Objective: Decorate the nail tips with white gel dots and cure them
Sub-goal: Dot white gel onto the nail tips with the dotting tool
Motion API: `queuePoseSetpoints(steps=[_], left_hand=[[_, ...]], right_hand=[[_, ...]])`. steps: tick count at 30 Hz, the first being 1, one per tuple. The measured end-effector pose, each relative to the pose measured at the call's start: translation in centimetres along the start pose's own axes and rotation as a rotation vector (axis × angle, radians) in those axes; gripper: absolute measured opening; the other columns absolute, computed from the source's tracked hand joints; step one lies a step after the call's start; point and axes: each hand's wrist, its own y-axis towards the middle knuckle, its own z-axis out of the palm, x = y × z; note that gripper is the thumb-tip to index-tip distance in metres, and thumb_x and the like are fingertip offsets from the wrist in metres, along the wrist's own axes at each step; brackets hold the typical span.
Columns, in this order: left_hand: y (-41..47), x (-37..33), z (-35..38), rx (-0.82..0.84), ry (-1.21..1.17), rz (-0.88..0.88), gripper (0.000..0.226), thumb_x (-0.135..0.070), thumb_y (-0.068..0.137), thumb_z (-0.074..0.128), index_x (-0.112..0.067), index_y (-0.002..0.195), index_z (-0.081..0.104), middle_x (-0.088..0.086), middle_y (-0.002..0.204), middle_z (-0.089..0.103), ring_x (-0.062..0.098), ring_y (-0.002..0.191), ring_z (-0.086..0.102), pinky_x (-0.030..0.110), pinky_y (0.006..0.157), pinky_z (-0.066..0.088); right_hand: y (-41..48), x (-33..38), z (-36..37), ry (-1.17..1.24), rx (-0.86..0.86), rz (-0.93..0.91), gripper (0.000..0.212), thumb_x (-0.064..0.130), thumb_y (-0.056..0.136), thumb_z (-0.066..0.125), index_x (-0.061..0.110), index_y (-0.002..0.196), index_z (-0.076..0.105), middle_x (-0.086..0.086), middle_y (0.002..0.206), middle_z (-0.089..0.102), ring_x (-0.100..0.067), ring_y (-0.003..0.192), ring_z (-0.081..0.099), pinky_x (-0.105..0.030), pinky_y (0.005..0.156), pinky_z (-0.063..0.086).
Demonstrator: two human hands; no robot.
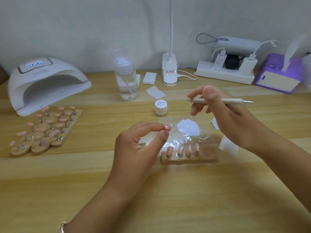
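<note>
My left hand (143,145) pinches a small pink nail tip (166,127) between thumb and forefinger above the table. My right hand (222,113) grips a white dotting pen (235,101) held level, its metal point out to the right. Below the hands a short wooden holder (188,158) carries several pink nail tips with white dots; its rightmost magnet is bare. A clear plastic sheet (185,132) with a white patch lies behind the holder. A small white gel jar (160,107), lid on, stands beyond it.
A white curing lamp (45,83) stands at the back left, with wooden holders of plain pink nail tips (45,130) in front of it. A clear pump bottle (127,79), white pads (149,78), a lamp base, a power strip (225,73) and a purple device (279,76) line the back.
</note>
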Motion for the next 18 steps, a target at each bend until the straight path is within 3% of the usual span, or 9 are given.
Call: queuePoseSetpoints(steps=[2, 4, 6, 12, 18], left_hand=[[0.2, 0.6, -0.2, -0.012, 0.005, -0.069, 0.013, -0.016, 0.085, 0.075, -0.028, 0.085, 0.078, -0.019, 0.09, 0.075, -0.002, 0.085, 0.068, 0.018, 0.067, 0.05], [0.4, 0.9, -0.3, -0.019, 0.003, -0.091, 0.015, -0.011, 0.085, 0.075, -0.026, 0.084, 0.078, -0.019, 0.088, 0.075, -0.004, 0.075, 0.065, 0.01, 0.059, 0.044], [0.5, 1.1, -0.3, -0.021, 0.01, -0.088, 0.014, -0.009, 0.085, 0.074, -0.022, 0.085, 0.079, -0.018, 0.087, 0.075, -0.005, 0.074, 0.066, 0.005, 0.059, 0.044], [0.6, 1.3, -0.3, -0.027, 0.036, -0.062, 0.018, -0.008, 0.085, 0.075, -0.026, 0.082, 0.078, -0.018, 0.084, 0.075, -0.005, 0.083, 0.068, 0.006, 0.061, 0.046], [0.5, 1.0, -0.1, -0.027, 0.015, -0.065, 0.019, -0.008, 0.084, 0.076, -0.027, 0.078, 0.078, -0.017, 0.082, 0.075, -0.009, 0.068, 0.062, 0.003, 0.054, 0.041]], right_hand=[[1.1, -1.4, -0.1, -0.1, 0.011, 0.106, 0.045, 0.051, 0.1, 0.03, 0.023, 0.089, 0.064, 0.009, 0.069, 0.063, -0.003, 0.071, 0.056, -0.016, 0.066, 0.043], [1.9, -2.6, 0.1, -0.178, 0.048, 0.177, 0.05, 0.049, 0.102, 0.033, 0.019, 0.076, 0.065, 0.007, 0.057, 0.06, -0.005, 0.06, 0.055, -0.022, 0.064, 0.045], [2.3, -3.4, 0.6, -0.21, 0.057, 0.197, 0.054, 0.047, 0.104, 0.035, 0.018, 0.069, 0.066, 0.006, 0.051, 0.059, -0.004, 0.049, 0.053, -0.017, 0.054, 0.042], [2.6, -4.4, 1.3, -0.276, 0.052, 0.148, 0.054, 0.044, 0.103, 0.036, 0.019, 0.067, 0.067, 0.003, 0.054, 0.063, -0.006, 0.046, 0.056, -0.013, 0.046, 0.042], [2.6, -4.6, 1.2, -0.293, 0.076, 0.119, 0.052, 0.044, 0.103, 0.036, 0.022, 0.068, 0.066, 0.004, 0.057, 0.064, -0.004, 0.047, 0.056, -0.011, 0.047, 0.04]])
